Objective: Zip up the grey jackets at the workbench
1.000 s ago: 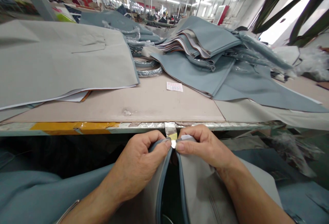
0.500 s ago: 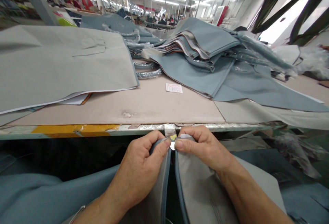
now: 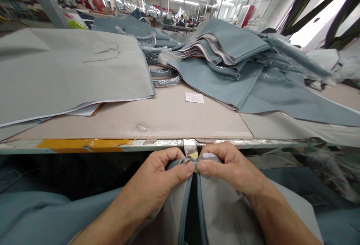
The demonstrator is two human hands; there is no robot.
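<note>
My left hand [image 3: 153, 185] pinches one edge of a grey fabric piece with blue-grey edging [image 3: 222, 207] between thumb and forefinger. Close beside it, thumb tip almost meeting thumb tip, my right hand [image 3: 236, 172] grips the same piece in a pinch. Two edged sides hang down from the thumbs with a dark gap between them. Just behind the fingertips are a small yellow patch [image 3: 194, 155] and a silvery tab [image 3: 190, 146] at the table's front edge. Fingers cover most of the pinched spot.
On the table [image 3: 135, 119] lie a large grey sheet [image 3: 73, 65] at left and blue-grey panels [image 3: 216, 80] stacked at right. Plastic-wrapped loops [image 3: 165, 81] and a printed paper slip [image 3: 194, 97] lie between them. More blue-grey material [image 3: 30, 207] hangs at lower left. People are in the background.
My thumbs have closed over a small pale round spot that showed between them before. The whole view has shifted slightly, with things appearing lower and further right. Both hands keep their pinch.
</note>
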